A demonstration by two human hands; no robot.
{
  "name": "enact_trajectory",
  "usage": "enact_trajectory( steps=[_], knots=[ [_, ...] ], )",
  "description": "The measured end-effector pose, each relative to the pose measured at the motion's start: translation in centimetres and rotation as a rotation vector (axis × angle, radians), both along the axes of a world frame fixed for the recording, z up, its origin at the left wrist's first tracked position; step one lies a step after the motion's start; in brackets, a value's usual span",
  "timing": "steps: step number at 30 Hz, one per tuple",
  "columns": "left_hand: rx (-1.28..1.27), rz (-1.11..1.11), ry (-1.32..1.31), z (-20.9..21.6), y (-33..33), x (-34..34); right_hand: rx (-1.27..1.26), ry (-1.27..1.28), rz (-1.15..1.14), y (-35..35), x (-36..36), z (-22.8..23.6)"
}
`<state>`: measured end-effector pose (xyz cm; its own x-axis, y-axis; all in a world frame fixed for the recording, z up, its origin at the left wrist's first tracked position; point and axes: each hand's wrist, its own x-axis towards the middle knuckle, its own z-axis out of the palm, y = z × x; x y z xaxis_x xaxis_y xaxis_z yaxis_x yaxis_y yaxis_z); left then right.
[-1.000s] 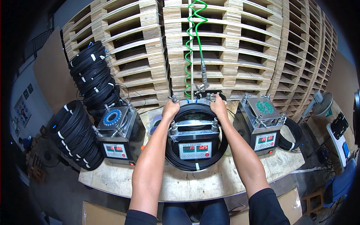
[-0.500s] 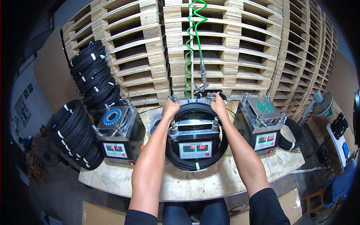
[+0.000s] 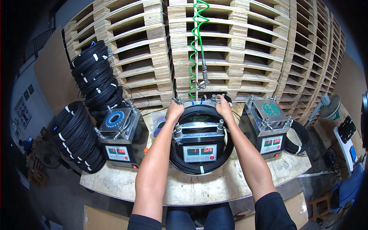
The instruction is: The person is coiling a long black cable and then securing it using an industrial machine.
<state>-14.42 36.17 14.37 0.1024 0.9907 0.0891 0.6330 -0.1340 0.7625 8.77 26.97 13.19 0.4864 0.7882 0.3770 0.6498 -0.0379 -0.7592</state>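
Observation:
In the middle of the bench stands a bench-top polishing machine [image 3: 199,138] with a digital front panel. A coil of thin black cable [image 3: 193,170] with a white tie loops around it, hanging in front of its base. My left hand [image 3: 175,111] is closed around the metal clamp post at the machine's rear left corner. At the rear right corner my right hand [image 3: 224,108] grips the matching clamp post. Parts of both posts are hidden by my fingers. The two front clamp posts stand untouched. The machine's top plate is partly hidden by the coil.
Similar machines stand left [image 3: 117,134] and right [image 3: 267,126], one with a blue ring of connectors, one with green. Tall stacks of black cable coils [image 3: 78,138] rise at left. A green spiral air hose [image 3: 199,30] hangs before wooden pallets [image 3: 230,42]. A fan [image 3: 329,105] is at right.
The metal nozzle on the green hose has swung slightly left. Digits on the machines' displays have changed. Both my hands stay on the rear clamp posts.

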Motion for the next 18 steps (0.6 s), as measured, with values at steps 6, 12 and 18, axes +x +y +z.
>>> enact_trajectory(
  steps=[6,12,18],
  knots=[
    [0.002,0.028,-0.017,0.8,-0.6,-0.7,0.037,0.034,-0.029,-0.6,-1.1,0.9],
    [0.005,-0.037,-0.033,1.3,-0.9,-0.9,-0.007,-0.004,-0.079,-1.2,-1.5,1.4],
    [0.011,0.065,-0.025,0.8,-1.0,-0.4,-0.046,0.014,-0.005,-0.7,-1.0,1.0]
  ],
)
